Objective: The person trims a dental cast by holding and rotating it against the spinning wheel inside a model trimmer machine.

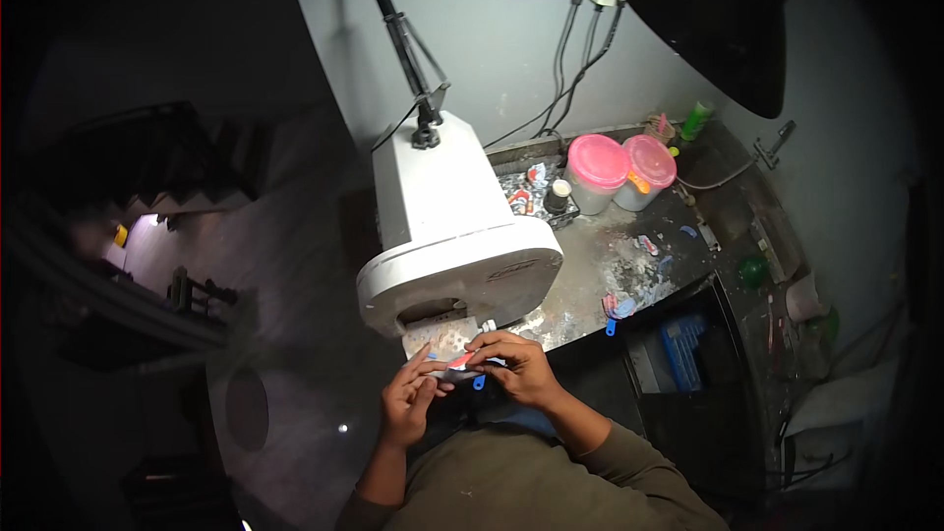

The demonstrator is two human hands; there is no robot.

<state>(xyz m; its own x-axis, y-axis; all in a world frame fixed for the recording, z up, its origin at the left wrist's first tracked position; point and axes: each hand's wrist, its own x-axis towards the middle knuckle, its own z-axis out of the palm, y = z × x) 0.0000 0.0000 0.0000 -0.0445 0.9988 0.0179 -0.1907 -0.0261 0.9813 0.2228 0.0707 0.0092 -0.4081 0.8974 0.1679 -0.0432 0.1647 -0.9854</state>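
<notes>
My left hand (410,395) and my right hand (513,367) hold a small red and pale piece (461,361) between their fingertips. A blue tab (479,383) shows just below it. Behind my fingers, a pale speckled sheet or ledge (437,332) juts from the opening of a white bench machine (442,275). The machine has a rounded front and a tall housing. My fingers hide much of the held piece.
The grimy counter (580,285) holds pink-lidded tubs (598,162), a tray of small pieces (531,202), a dark cup (557,199) and blue-handled pieces (619,305). A black lamp (728,29) hangs at upper right. A sink (737,216) sits right, stairs (167,167) left.
</notes>
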